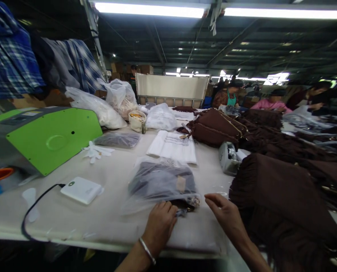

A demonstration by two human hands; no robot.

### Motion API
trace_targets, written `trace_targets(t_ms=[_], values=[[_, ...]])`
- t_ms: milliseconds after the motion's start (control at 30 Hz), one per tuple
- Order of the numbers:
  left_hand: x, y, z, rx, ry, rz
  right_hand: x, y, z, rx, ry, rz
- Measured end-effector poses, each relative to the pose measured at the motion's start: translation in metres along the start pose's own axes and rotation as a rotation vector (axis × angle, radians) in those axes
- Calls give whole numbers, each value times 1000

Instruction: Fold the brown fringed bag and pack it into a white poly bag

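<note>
A clear plastic bag [161,185] lies on the white-covered table [72,223], holding a folded dark grey garment. My left hand [159,223], with a metal bangle at the wrist, rests on the bag's lower edge, and its fingertips are hidden from view. Dark material with a metal fitting [185,206] shows at the bag's mouth, next to those fingers. My right hand [225,217] hovers just to the right of the mouth with its fingers apart, holding nothing. Beside it lies a heap of brown fringed fabric [278,200].
A green and grey machine [52,138] stands at the left, with a white corded device [82,190] in front of it. Folded white cloth [172,146], white bags and a steam iron [229,158] sit farther along. Co-workers [270,102] sit at the far right.
</note>
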State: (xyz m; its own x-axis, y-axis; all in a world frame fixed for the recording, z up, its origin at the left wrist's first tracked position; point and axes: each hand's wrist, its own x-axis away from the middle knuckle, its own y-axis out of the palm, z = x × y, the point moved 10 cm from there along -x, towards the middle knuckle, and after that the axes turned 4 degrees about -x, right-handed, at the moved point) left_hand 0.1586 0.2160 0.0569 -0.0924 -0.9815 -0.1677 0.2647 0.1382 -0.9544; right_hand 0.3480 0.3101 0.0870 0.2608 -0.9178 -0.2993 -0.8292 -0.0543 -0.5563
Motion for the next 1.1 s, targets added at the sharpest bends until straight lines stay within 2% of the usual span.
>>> trace_targets(t_ms=[167, 233, 333, 400, 500, 600, 700, 800, 900, 967, 1100], values=[[-2, -5, -4, 233, -121, -27, 25, 30, -20, -25, -201, -175], [-4, -8, -3, 206, -123, -17, 24, 27, -16, -29, -187, -132], [-11, -15, -3, 68, -60, 60, 12, 17, -7, -36, -107, -33], [-16, -16, -8, 64, -30, 101, 9, 22, -9, -57, -89, -66], [-20, -14, -20, 85, -26, 130, 14, 42, -21, -75, -146, -187], [-20, -12, -22, -1, 9, 140, 13, 45, -11, -63, -125, -125], [-19, -15, -10, -104, 106, 189, -2, 33, 20, -75, 11, 26], [-19, -19, 13, -185, 255, 281, -20, 35, 41, -122, 134, 13], [-25, -15, 32, -199, 399, 336, -33, 45, 36, -154, 142, -73], [-30, -12, 39, -192, 449, 345, -36, 49, 29, -186, 142, -85], [-42, -9, 37, -146, 415, 281, -35, 55, 29, -344, 231, -71]])
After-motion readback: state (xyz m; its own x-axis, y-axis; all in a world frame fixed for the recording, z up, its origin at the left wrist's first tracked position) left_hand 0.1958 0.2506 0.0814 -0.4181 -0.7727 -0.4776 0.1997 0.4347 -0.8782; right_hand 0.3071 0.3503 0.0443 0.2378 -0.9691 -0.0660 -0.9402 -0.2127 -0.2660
